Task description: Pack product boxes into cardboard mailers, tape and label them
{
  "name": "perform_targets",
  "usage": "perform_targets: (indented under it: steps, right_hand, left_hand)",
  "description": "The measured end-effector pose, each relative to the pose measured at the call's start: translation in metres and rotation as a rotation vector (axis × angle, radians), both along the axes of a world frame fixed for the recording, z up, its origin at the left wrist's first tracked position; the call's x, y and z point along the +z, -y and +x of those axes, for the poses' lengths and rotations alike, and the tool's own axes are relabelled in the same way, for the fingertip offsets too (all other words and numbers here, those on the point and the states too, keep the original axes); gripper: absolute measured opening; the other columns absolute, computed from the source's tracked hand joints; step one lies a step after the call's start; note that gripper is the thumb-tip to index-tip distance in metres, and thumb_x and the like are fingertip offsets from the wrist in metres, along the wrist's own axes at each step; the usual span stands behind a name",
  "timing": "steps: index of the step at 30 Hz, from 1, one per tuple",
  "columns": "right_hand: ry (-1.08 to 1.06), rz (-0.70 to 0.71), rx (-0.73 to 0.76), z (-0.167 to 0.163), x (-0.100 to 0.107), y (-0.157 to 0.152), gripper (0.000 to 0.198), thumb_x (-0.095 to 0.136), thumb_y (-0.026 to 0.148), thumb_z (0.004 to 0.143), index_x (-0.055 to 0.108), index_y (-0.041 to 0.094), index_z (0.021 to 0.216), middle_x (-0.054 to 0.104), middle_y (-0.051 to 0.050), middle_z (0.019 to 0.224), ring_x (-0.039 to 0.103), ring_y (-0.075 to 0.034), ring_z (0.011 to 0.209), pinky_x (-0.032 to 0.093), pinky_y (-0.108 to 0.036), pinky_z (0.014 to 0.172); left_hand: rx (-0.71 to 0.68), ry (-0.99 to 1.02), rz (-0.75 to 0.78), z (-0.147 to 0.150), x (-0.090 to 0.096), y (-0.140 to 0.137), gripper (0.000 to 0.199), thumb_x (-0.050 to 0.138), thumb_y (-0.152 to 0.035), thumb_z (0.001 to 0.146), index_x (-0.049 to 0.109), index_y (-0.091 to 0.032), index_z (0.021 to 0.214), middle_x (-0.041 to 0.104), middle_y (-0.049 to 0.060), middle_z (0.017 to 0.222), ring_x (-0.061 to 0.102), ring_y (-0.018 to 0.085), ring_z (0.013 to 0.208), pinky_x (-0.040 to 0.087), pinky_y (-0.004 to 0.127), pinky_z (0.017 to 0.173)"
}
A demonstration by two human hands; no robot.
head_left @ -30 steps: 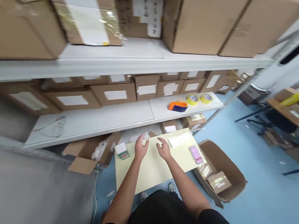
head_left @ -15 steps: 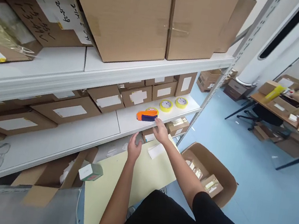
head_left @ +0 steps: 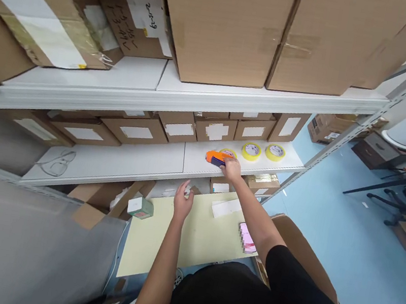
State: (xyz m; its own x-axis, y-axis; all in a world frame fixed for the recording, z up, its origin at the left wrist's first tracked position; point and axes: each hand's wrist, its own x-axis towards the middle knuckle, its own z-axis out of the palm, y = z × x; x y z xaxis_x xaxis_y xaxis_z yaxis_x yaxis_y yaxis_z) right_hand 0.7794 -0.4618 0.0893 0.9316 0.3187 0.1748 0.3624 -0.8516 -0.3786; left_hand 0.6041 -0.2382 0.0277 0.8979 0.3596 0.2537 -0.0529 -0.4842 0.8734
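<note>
On the middle white shelf (head_left: 148, 159) lies an orange and dark blue tape dispenser (head_left: 216, 158). My right hand (head_left: 232, 169) is closed around its right end, the fingers partly hidden from view. A yellow tape roll (head_left: 229, 152) shows just behind the dispenser, and I cannot tell whether it is mounted in it. Two more rolls of yellow tape, one nearer (head_left: 251, 151) and one farther right (head_left: 275, 152), lie flat on the shelf. My left hand (head_left: 182, 202) hangs in front of the shelf edge, holding nothing, its thumb and fingers apart.
Below my hands is a pale yellow board (head_left: 189, 237) bearing white paper (head_left: 225, 208), a phone (head_left: 248, 238) and a green-and-white box (head_left: 140, 207). Cardboard boxes (head_left: 135, 132) line the shelf's back. Glasses (head_left: 57, 164) lie at left. A large open carton (head_left: 303, 250) stands at right.
My right hand has moved from beside the tape dispenser to a hold on its right end. My left hand stays open. The view has turned, and a phone now shows on the board.
</note>
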Motion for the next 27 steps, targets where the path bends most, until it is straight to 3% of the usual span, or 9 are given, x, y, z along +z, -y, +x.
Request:
perform_targets:
  steps: [8,12,19,23,27]
  right_hand:
    - [0.153,0.019,0.161,-0.074,0.004,-0.045,0.03,0.067,0.021,0.094,0.069,0.014,0.123,0.076,-0.017,0.115,0.065,-0.032,0.113,0.04,-0.05,0.114]
    - [0.15,0.003,0.179,-0.124,-0.011,-0.068,0.023,0.066,0.021,0.094,0.07,0.015,0.116,0.075,-0.016,0.11,0.062,-0.034,0.111,0.041,-0.05,0.108]
    - [0.088,-0.04,0.098,-0.211,-0.087,-0.077,0.015,0.066,0.023,0.094,0.07,0.018,0.107,0.071,-0.014,0.107,0.06,-0.032,0.106,0.045,-0.046,0.1]
    - [-0.023,-0.083,0.017,-0.257,-0.136,-0.057,0.012,0.066,0.02,0.092,0.07,0.018,0.103,0.071,-0.014,0.109,0.062,-0.031,0.108,0.047,-0.043,0.1]
    - [-0.203,-0.149,-0.082,-0.291,-0.18,-0.026,0.014,0.067,0.019,0.087,0.072,0.016,0.101,0.073,-0.015,0.114,0.065,-0.032,0.114,0.047,-0.044,0.106]
  left_hand:
    - [0.09,0.0,-0.102,-0.019,0.003,-0.039,0.045,0.059,-0.023,0.093,0.065,-0.024,0.138,0.064,0.013,0.139,0.066,0.025,0.12,0.061,0.038,0.094]
    - [0.087,-0.024,-0.156,-0.039,0.0,-0.067,0.045,0.061,-0.022,0.092,0.066,-0.024,0.137,0.064,0.013,0.139,0.066,0.025,0.12,0.061,0.038,0.095]
    - [0.078,-0.093,-0.204,-0.076,-0.027,-0.102,0.043,0.059,-0.02,0.093,0.067,-0.026,0.135,0.065,0.012,0.138,0.067,0.025,0.121,0.06,0.038,0.095]
    - [0.037,-0.143,-0.23,-0.095,-0.042,-0.097,0.043,0.058,-0.018,0.093,0.066,-0.026,0.134,0.066,0.011,0.137,0.067,0.024,0.119,0.06,0.037,0.094]
    - [-0.024,-0.142,-0.212,-0.113,-0.044,-0.089,0.043,0.058,-0.017,0.093,0.066,-0.026,0.134,0.065,0.01,0.139,0.067,0.024,0.119,0.061,0.036,0.092]
